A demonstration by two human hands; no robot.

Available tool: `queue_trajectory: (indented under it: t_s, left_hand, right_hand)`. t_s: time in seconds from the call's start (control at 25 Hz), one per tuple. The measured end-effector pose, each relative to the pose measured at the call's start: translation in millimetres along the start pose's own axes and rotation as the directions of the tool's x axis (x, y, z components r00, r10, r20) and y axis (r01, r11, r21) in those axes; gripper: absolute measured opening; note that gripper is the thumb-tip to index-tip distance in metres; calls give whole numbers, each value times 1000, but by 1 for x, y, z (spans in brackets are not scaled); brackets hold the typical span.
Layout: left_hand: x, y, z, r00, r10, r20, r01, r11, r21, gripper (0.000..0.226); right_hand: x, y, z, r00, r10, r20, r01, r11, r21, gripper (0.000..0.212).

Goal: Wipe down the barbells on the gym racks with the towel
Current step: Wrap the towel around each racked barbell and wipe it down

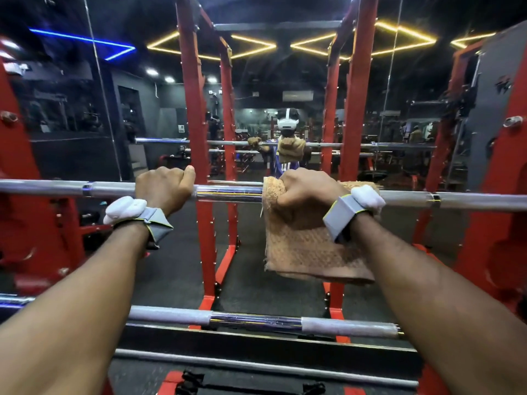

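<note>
Grips the upper barbell [228, 193] bare with the left hand [164, 186], fingers curled over it, left of centre. Clamps the tan towel [308, 252] round the same bar with the right hand [308, 192], just right of the chrome middle (mostly hanging down the near side). Faces a red rack [196, 109], a second barbell [256, 320] lower and nearer.

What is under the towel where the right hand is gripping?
The upper barbell passes under the towel; the right hand grips both. Bare chrome shows between it and the left hand. The stretch beneath the cloth is covered and cannot be seen.
</note>
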State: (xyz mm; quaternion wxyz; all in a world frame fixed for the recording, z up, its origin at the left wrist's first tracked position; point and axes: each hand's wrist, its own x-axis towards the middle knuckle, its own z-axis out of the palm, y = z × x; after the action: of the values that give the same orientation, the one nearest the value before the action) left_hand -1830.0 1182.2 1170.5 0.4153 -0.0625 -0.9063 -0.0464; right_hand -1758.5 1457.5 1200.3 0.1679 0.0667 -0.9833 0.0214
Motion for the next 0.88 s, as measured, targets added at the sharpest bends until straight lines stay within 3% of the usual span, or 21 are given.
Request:
queue_trajectory:
  t_s: [0.12,0.24,0.32,0.4,0.48,0.56,0.64,0.72,0.8,0.88]
  left_hand:
    - [-1,0,-2,1000,9,-21,-9,1000,13,55]
    - [-1,2,-3,999,44,11,-44,997,67,47]
    - [1,0,-3,998,59,23,-61,995,77,48]
    - [2,-4,-5,998,57,35,-59,997,58,54]
    - [1,-6,-7,998,45,39,-46,999,24,55]
    - [0,-1,-10,997,61,52,-62,998,5,56]
    - [0,-1,-11,995,89,53,-89,996,7,56]
    - [0,-3,-7,993,105,56,-106,994,21,57]
    - [0,-4,-5,993,110,37,-111,994,14,57]
    - [1,-4,-5,993,117,20,-117,993,9,57]
  right_hand:
    - [-12,0,7,981,-81,-177,61,991,-117,30]
    - [-28,-7,31,840,-175,-514,-8,942,-335,29]
    - [-30,-8,36,797,-213,-565,-8,932,-362,32]
    - [-27,-6,20,893,-182,-413,64,957,-282,34]
    - [-17,-7,-2,986,-116,-122,109,992,-59,34]
    - [-3,-8,-16,963,-119,240,47,956,288,27]
    - [11,-14,-17,913,-72,402,-106,908,405,25]
    - [10,-20,-15,959,21,283,-93,965,245,26]
    - [-3,-26,0,997,12,-80,-18,997,-70,37]
    - [-20,-30,20,932,-108,-346,-7,949,-315,36]
